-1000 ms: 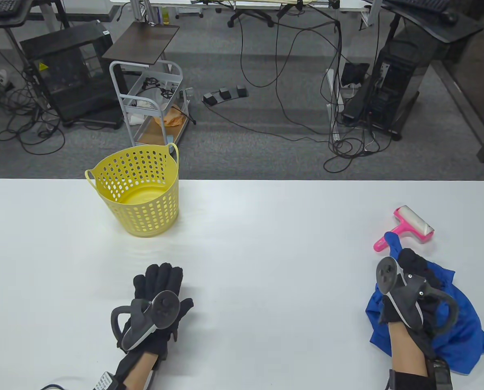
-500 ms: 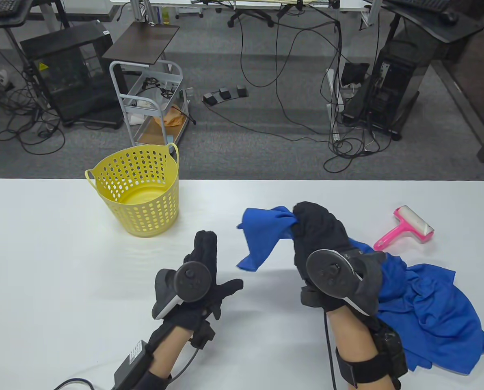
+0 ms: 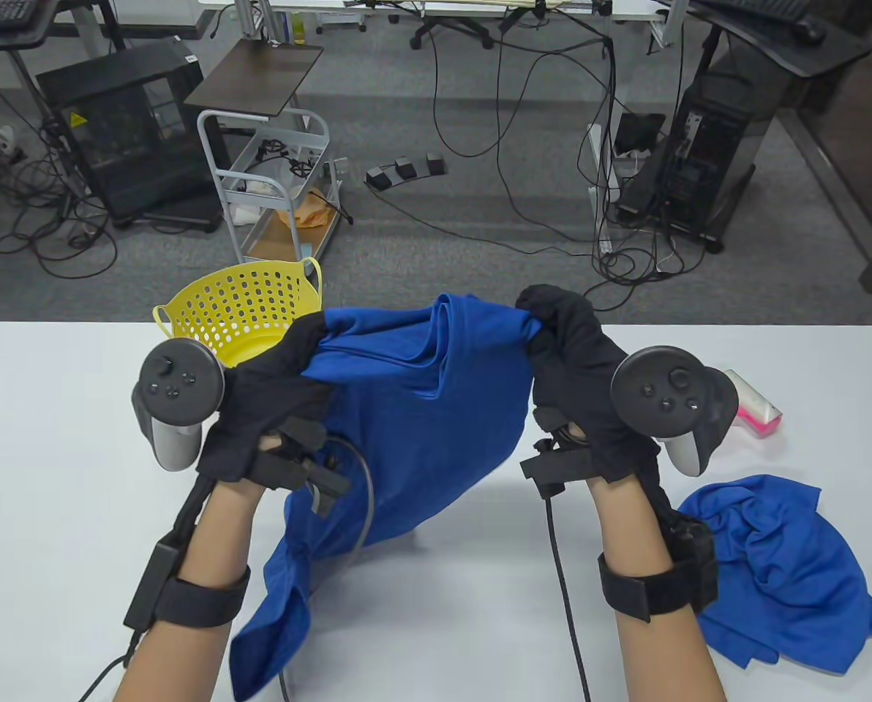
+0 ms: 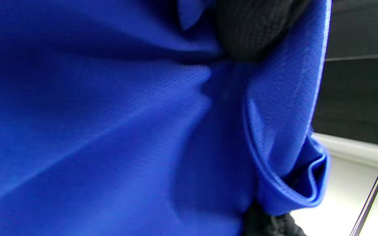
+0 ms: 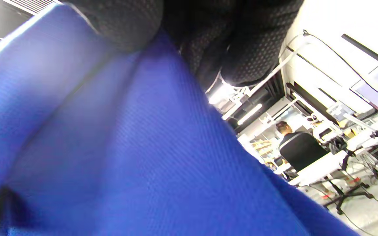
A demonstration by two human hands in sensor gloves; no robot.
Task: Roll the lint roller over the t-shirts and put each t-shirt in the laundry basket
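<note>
Both hands hold a blue t-shirt (image 3: pixel 421 424) up above the table's middle. My left hand (image 3: pixel 290 365) grips its upper left edge, and my right hand (image 3: pixel 553 329) grips the upper right edge. The cloth hangs down and trails toward the front edge. Blue fabric (image 4: pixel 110 131) fills the left wrist view, and the same fabric (image 5: pixel 126 157) fills most of the right wrist view under the gloved fingers (image 5: pixel 208 32). A second blue t-shirt (image 3: pixel 780 570) lies crumpled at the right. The pink lint roller (image 3: pixel 754 409) lies behind my right hand, partly hidden. The yellow laundry basket (image 3: pixel 238 300) stands at the back left.
The white table (image 3: pixel 63 409) shows bare surface on the left. Glove cables (image 3: pixel 560 570) hang from both wrists. Beyond the table are a grey cart (image 3: pixel 275 190), floor cables and desks. A person sits at a far desk (image 5: pixel 299 147) in the right wrist view.
My right hand pulled one blue t-shirt off the pile and carried it left and up. My left hand rose from the table and took hold of its other edge. The shirt now hangs spread between them.
</note>
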